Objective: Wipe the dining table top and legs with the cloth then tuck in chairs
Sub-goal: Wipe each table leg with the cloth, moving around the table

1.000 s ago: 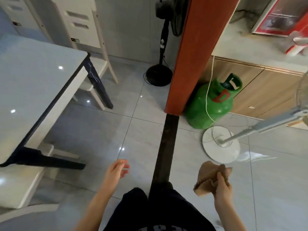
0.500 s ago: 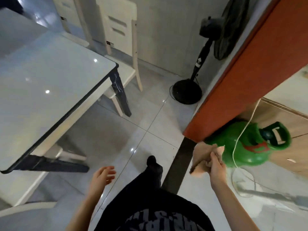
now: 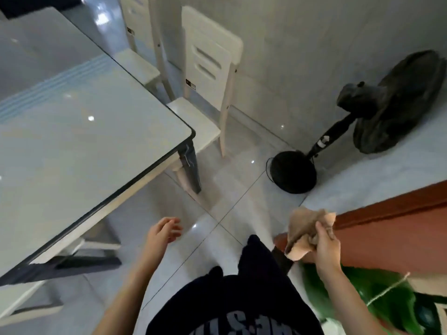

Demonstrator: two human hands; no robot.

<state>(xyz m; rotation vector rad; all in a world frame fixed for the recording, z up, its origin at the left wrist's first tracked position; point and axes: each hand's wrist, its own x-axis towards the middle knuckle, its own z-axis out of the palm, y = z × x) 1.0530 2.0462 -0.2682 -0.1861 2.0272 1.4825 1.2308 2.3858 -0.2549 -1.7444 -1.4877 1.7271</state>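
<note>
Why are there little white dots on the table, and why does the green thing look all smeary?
Head view: the dots are glare, lights mirrored in the glossy table top and floor tiles. Head view, lower right: the green gas cylinder is smeared by motion blur near the frame's edge.

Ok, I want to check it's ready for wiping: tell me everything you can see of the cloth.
The cloth is a tan, soft-looking rag, crumpled into a loose bunch. The right hand grips it near its middle, fingers curled round the folds; peaked corners stick up above them and a rounded lobe hangs below. It is held in the air in front of the red-brown post, apart from the table. Only that hand touches it. Whether it is damp cannot be told.
</note>
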